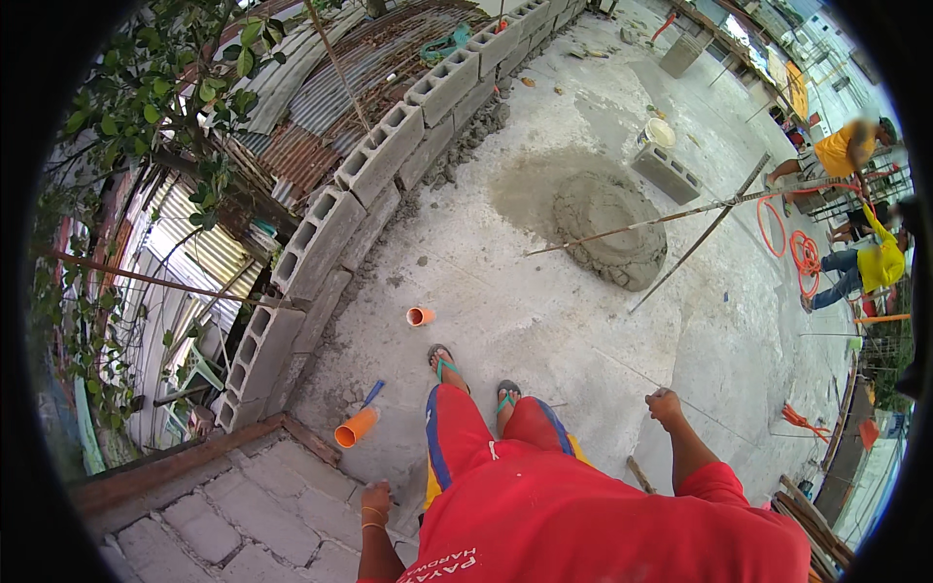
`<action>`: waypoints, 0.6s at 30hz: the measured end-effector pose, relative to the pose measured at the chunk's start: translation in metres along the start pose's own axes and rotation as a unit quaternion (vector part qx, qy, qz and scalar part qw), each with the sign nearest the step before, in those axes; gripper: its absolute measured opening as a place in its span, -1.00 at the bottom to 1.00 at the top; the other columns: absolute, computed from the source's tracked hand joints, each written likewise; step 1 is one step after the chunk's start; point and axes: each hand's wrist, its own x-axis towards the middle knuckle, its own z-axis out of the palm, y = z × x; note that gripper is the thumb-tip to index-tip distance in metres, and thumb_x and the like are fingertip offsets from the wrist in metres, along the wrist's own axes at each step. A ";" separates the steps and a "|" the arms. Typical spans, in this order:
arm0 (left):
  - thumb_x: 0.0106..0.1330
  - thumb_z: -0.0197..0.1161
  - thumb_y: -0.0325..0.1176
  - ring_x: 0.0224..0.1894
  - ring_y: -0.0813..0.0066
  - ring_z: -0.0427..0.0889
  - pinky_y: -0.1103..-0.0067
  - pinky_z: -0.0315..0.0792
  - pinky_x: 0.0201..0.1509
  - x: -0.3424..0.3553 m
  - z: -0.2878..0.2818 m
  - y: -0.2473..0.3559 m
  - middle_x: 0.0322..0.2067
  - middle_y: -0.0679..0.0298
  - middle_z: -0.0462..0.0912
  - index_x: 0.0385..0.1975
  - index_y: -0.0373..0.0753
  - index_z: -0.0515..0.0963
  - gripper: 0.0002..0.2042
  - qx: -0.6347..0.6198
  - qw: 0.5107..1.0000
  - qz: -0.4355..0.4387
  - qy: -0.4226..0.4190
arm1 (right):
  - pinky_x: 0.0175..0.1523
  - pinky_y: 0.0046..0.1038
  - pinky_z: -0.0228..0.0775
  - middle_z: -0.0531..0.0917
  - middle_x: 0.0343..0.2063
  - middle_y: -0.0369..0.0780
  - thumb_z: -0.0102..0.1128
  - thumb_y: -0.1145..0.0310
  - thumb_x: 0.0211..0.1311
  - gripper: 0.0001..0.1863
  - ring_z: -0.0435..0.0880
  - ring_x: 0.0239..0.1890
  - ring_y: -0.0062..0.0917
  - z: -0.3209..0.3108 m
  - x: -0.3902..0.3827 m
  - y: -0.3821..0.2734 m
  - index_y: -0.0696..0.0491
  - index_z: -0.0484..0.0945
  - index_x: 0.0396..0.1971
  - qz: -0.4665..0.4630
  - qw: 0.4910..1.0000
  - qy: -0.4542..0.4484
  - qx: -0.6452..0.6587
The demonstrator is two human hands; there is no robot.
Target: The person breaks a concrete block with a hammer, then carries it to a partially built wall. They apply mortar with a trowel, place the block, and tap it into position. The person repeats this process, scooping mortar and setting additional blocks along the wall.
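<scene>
Head view: person stands mid-frame on a concrete slab (pixel 486 233), both arms down. Left hand (pixel 377 500), lower centre-left: grip looks part-curled, can't tell how far closed or if anything's in it; nearest loose thing is an orange pipe piece (pixel 357 428) just up-left, on its side, blue object (pixel 374 393) beside it. Right hand (pixel 666 408), right of centre: fingers look curled, a thin line (pixel 627 367) passes by; can't tell if it's gripped or just behind. For good handling I'd say: sort footing first, flip-flops give little protection; keep clear of the pipe, line and long rods (pixel 700 233) right of centre; stay off the wet-looking mortar heap (pixel 609 228), upper right of centre. Containers: white bucket (pixel 659 133), upper right, by a hollow block (pixel 667 173); contents unclear. Second orange pipe piece (pixel 420 317), centre-left, mouth visible, can't see anything in it. Block wall (pixel 374 160), upper left: top cells look open, fill not readable.
</scene>
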 end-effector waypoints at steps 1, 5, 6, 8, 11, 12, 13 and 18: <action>0.38 0.22 -0.12 -0.17 0.04 0.70 0.23 0.52 -0.22 -0.007 0.005 -0.019 -0.13 0.14 0.70 -0.02 -0.18 0.54 -0.68 0.193 0.974 0.097 -0.069 | -0.28 -0.33 0.59 0.73 -0.45 -0.17 0.36 0.20 0.23 -0.73 0.73 -0.37 -0.38 0.007 -0.005 -0.014 0.14 0.66 -0.37 -0.016 0.998 -0.053 0.031; 0.38 0.25 -0.28 -0.22 0.17 0.74 0.26 0.62 -0.19 0.029 0.019 -0.015 -0.22 0.09 0.71 -0.05 -0.25 0.57 -0.75 0.381 0.895 0.168 -0.163 | -0.30 -0.38 0.58 0.72 -0.41 -0.21 0.33 0.25 0.25 -0.75 0.69 -0.39 -0.48 0.026 -0.036 -0.103 0.16 0.68 -0.30 -0.023 0.986 -0.148 0.073; 0.38 0.26 -0.32 -0.23 0.21 0.75 0.27 0.64 -0.18 0.049 0.013 0.000 -0.24 0.08 0.71 -0.05 -0.27 0.58 -0.77 0.399 0.877 0.205 -0.172 | -0.29 -0.38 0.58 0.72 -0.40 -0.20 0.33 0.26 0.25 -0.75 0.68 -0.39 -0.48 0.024 -0.049 -0.125 0.17 0.68 -0.29 -0.042 0.986 -0.152 0.054; 0.37 0.27 -0.28 -0.22 0.27 0.76 0.27 0.60 -0.26 0.102 -0.009 0.047 -0.19 0.16 0.71 -0.03 -0.23 0.57 -0.75 0.083 0.992 0.004 -0.098 | -0.28 -0.34 0.56 0.72 -0.47 -0.18 0.35 0.18 0.23 -0.69 0.68 -0.49 -0.46 0.009 -0.064 -0.173 0.17 0.69 -0.29 -0.117 0.978 -0.158 0.062; 0.39 0.24 -0.22 -0.10 0.32 0.76 0.35 0.53 -0.25 0.134 -0.056 0.113 -0.07 0.29 0.69 0.02 -0.20 0.54 -0.70 -0.349 0.923 -0.139 0.081 | -0.23 -0.36 0.55 0.72 -0.46 -0.19 0.32 0.22 0.24 -0.73 0.69 -0.46 -0.47 -0.032 -0.081 -0.239 0.15 0.69 -0.27 -0.161 0.979 -0.120 0.036; 0.42 0.21 -0.21 -0.07 0.29 0.74 0.37 0.50 -0.19 0.141 -0.073 0.135 -0.04 0.28 0.69 0.05 -0.22 0.51 -0.69 -0.356 0.923 -0.109 0.096 | -0.21 -0.37 0.55 0.73 -0.46 -0.19 0.30 0.23 0.25 -0.74 0.69 -0.44 -0.47 -0.044 -0.088 -0.256 0.14 0.69 -0.27 -0.183 0.976 -0.105 0.058; 0.45 0.17 -0.20 -0.04 0.26 0.72 0.40 0.47 -0.13 0.153 -0.088 0.165 0.00 0.26 0.69 0.08 -0.23 0.49 -0.67 -0.380 0.918 -0.036 0.104 | -0.20 -0.37 0.55 0.72 -0.46 -0.18 0.30 0.24 0.25 -0.75 0.69 -0.42 -0.46 -0.053 -0.097 -0.270 0.14 0.69 -0.27 -0.180 0.978 -0.096 0.047; 0.49 0.12 -0.17 -0.03 0.26 0.69 0.39 0.44 -0.10 0.183 -0.119 0.262 0.02 0.24 0.68 0.18 -0.18 0.46 -0.64 -0.380 0.919 -0.013 0.100 | -0.16 -0.38 0.55 0.73 -0.43 -0.15 0.29 0.26 0.25 -0.77 0.69 -0.38 -0.45 -0.086 -0.107 -0.310 0.13 0.69 -0.27 -0.201 0.976 -0.071 0.036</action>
